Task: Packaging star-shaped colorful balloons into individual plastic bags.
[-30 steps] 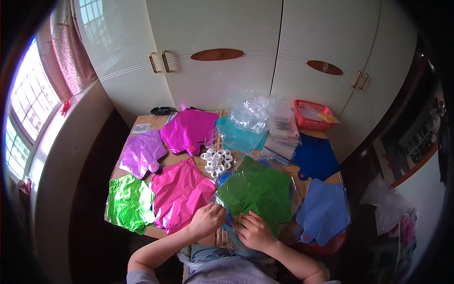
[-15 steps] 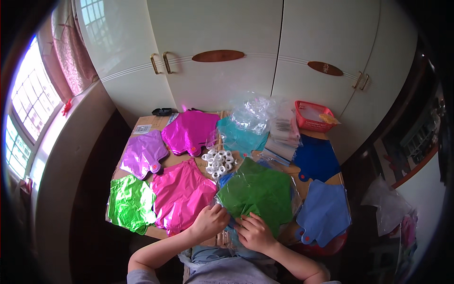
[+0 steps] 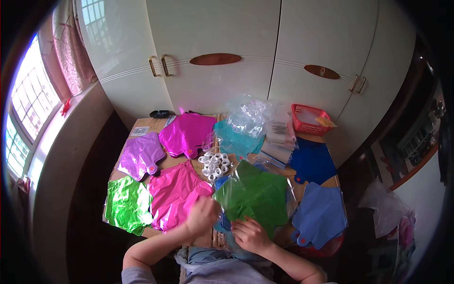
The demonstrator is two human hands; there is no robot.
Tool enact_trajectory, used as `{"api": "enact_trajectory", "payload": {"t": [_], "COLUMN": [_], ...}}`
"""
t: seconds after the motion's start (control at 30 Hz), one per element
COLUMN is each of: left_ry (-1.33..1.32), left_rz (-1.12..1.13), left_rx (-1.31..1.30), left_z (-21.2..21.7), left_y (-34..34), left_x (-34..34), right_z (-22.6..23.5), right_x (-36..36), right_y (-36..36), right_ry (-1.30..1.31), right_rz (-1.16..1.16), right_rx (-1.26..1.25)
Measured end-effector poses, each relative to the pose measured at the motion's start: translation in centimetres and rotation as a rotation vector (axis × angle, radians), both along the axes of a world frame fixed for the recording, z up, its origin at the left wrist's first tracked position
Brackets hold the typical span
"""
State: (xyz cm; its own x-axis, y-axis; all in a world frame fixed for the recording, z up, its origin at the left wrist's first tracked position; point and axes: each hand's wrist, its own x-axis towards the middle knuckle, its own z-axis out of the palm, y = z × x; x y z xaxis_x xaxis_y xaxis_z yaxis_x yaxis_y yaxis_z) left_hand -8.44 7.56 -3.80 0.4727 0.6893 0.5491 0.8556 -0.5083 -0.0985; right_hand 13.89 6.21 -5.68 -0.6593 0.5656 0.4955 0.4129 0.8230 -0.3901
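A green, star-like flat foil balloon (image 3: 257,191) lies in a clear plastic bag (image 3: 289,189) right in front of me, with blue pieces under its left edge. My right hand (image 3: 250,235) holds the bag's near edge, fingers bent against the green foil. My left hand (image 3: 203,215) is closed in a loose fist over the near right corner of the pink foil balloons (image 3: 177,196); motion blurs it, and anything in its fingers cannot be made out. Just beyond the green balloon sits a pile of small white ring-shaped rolls (image 3: 215,165).
Flat foil balloons lie around the cardboard-covered table: bright green (image 3: 127,203), lilac (image 3: 141,154), magenta (image 3: 188,135), teal (image 3: 239,139), dark blue (image 3: 312,161) and light blue (image 3: 320,215). Clear bags (image 3: 281,130) and a red basket (image 3: 309,120) stand at the back, before white cabinets (image 3: 217,28).
My left hand has come away from the green balloon's bag and moved left toward the pink balloons. My right hand stays at the bag's near edge. The view has shifted slightly.
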Motion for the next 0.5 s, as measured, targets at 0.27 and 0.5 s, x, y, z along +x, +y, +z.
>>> {"api": "enact_trajectory", "payload": {"t": [0.27, 0.5], "left_ry": [-0.100, -0.286], "left_rz": [0.312, 0.168], "left_rx": [-0.236, -0.374], "left_z": [6.2, 11.2], "left_y": [4.8, 5.3], "left_x": [-5.1, -4.4], "right_z": [0.1, 3.7], "right_x": [-0.1, 0.1], "right_y": [-0.5, 2.4], "right_ry": [0.025, -0.066], "right_rz": [0.013, -0.067], "right_rx": [0.009, -0.168]}}
